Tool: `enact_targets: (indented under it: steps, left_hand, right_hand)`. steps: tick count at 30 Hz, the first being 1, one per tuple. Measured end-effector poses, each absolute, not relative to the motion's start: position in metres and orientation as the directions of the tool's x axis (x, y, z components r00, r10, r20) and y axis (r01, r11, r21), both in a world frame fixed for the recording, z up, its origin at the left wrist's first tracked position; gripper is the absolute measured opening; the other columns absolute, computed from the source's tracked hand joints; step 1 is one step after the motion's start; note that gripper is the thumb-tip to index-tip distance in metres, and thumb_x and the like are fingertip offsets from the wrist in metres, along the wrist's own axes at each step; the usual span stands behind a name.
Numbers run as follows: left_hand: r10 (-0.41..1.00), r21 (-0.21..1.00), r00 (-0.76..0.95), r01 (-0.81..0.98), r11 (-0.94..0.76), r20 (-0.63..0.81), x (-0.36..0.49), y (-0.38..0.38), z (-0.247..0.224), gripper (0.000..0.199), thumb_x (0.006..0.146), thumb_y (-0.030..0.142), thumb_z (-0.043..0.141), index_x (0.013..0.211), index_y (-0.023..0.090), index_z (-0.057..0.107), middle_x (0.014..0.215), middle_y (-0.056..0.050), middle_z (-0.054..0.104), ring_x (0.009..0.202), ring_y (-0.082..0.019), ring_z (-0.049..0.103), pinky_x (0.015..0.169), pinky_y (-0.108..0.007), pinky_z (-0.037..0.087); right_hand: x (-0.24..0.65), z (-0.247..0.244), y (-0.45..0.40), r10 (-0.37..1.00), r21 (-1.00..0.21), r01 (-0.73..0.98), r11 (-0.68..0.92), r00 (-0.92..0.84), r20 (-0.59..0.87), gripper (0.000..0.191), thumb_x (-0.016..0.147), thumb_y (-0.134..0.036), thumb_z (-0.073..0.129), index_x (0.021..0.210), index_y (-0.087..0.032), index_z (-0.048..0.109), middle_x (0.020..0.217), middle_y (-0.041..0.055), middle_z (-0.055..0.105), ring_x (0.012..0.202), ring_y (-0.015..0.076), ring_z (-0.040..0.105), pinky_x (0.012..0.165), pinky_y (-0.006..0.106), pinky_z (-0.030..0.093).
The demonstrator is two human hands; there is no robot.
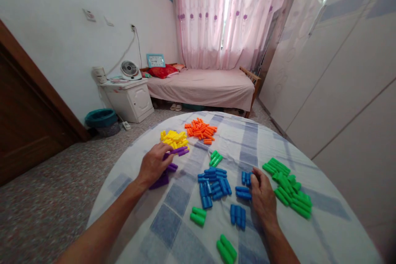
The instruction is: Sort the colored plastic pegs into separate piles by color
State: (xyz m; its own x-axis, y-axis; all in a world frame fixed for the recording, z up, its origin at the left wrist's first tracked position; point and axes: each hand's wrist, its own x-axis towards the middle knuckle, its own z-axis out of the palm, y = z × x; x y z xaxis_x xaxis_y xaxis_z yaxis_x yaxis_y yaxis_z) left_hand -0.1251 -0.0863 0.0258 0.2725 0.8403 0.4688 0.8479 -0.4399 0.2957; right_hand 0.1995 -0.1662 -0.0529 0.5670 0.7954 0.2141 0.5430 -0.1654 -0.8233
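Note:
My left hand [155,163] is closed around purple pieces [179,151] at the table's left, with more purple pieces [161,180] beneath and beside it. My right hand [262,192] has its fingertips curled against a small group of blue pieces [246,177]. Left of it lie a blue pair [243,192], a blue row [238,216] and a larger blue pile [213,185]. Yellow pieces [175,139] are just beyond my left hand, and an orange pile [201,129] sits farther back.
Green pieces [291,189] are heaped right of my right hand. Smaller green groups lie at centre [215,158], lower centre [198,216] and near front [226,249]. A checked cloth covers the round table [173,214]. Beyond stand a bed [204,86] and white cabinet [133,99].

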Motion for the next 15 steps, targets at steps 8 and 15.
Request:
enact_targets:
  steps: [8, 15]
  left_hand:
    - [0.914, 0.305, 0.161, 0.909, -0.284, 0.371, -0.176, -0.085, -0.002, 0.024, 0.082, 0.035, 0.044, 0.092, 0.021, 0.06, 0.098, -0.006, 0.062, 0.094, -0.022, 0.057, 0.085, -0.035, 0.045]
    - [0.794, 0.292, 0.15, 0.877, -0.381, 0.589, -0.142, -0.099, 0.005, 0.026, 0.084, 0.033, 0.045, 0.1, 0.019, 0.061, 0.113, -0.01, 0.058, 0.109, -0.025, 0.051, 0.097, -0.041, 0.039]
  right_hand:
    - [0.199, -0.051, -0.169, 0.799, -0.825, 0.544, -0.156, 0.56, 0.219, 0.052, 0.082, -0.048, 0.033, 0.119, -0.015, 0.052, 0.12, 0.0109, 0.056, 0.109, 0.0237, 0.052, 0.096, 0.039, 0.036]
    - [0.201, -0.056, -0.168, 0.805, -0.824, 0.549, -0.137, 0.546, 0.23, 0.049, 0.084, -0.047, 0.034, 0.119, -0.016, 0.052, 0.119, 0.0097, 0.056, 0.11, 0.0224, 0.052, 0.096, 0.038, 0.036]
